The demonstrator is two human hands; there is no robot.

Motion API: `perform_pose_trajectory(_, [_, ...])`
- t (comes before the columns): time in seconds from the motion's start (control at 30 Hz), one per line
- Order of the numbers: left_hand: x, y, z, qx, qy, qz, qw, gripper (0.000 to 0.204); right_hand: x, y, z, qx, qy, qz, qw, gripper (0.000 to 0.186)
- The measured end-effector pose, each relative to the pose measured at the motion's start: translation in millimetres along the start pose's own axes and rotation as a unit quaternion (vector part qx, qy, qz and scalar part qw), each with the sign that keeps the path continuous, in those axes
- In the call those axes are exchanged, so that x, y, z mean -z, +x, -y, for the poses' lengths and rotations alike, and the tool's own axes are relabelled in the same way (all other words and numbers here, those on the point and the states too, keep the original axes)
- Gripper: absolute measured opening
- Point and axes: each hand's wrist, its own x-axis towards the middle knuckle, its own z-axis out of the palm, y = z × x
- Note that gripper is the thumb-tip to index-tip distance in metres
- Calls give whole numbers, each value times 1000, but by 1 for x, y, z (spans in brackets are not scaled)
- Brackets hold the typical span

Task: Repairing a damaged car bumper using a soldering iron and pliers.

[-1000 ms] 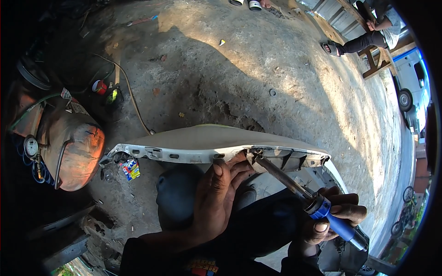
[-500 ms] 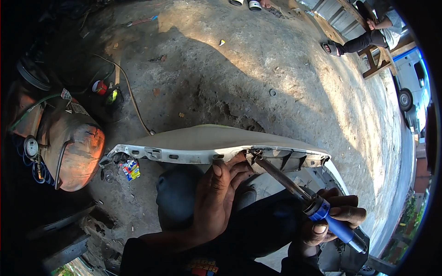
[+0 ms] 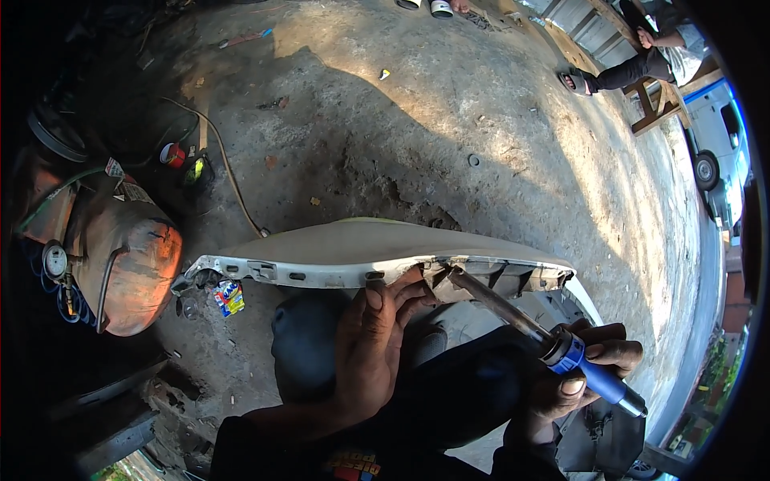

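Across my knees lies a pale car bumper point(image 3: 337, 240), its slotted rim toward me and its ribbed inner side showing at right. My left hand point(image 3: 370, 341) grips the rim near the middle, thumb on the near side and fingertips at a broken, dark spot. My right hand point(image 3: 581, 373) is closed around the blue handle of a tool with a long metal barrel point(image 3: 501, 306), which looks like a soldering iron. The barrel slants up and left. Its tip is close to the ribbed part of the bumper, right of my left fingertips; whether it touches, I cannot tell.
An orange, worn tank point(image 3: 140, 272) with a pressure gauge point(image 3: 54, 260) stands at left. A hose point(image 3: 228, 172) runs over the rough ground. A bright packet point(image 3: 229, 297) lies below the bumper's left end. A seated person point(image 3: 654, 52) and a parked vehicle point(image 3: 714, 136) are at far right.
My right hand has shifted slightly right and down with the tool, drawing its tip a little away from my left fingertips. My left hand and the bumper have hardly moved.
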Motion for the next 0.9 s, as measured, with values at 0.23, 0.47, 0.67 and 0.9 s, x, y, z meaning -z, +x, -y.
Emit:
perform_pose_trajectory(0.23, [-3, 2, 0, -4, 11, 2, 1000, 51, 2, -4, 3, -4, -55, -1, 998, 64])
perform_pose_trajectory(0.47, [-4, 3, -3, -7, 15, 9, 1000, 52, 8, -7, -4, 26, -35, 65, 997, 63])
perform_pose_trajectory(0.67, [-3, 2, -4, -5, 21, 20, 1000, 51, 3, -7, 1, 33, -39, 64, 997, 62])
perform_pose_trajectory(0.9, [0, 1, -3, 3, 12, 28, 1000, 50, 10, 1, -2, 89, 35, 140, 986, 44])
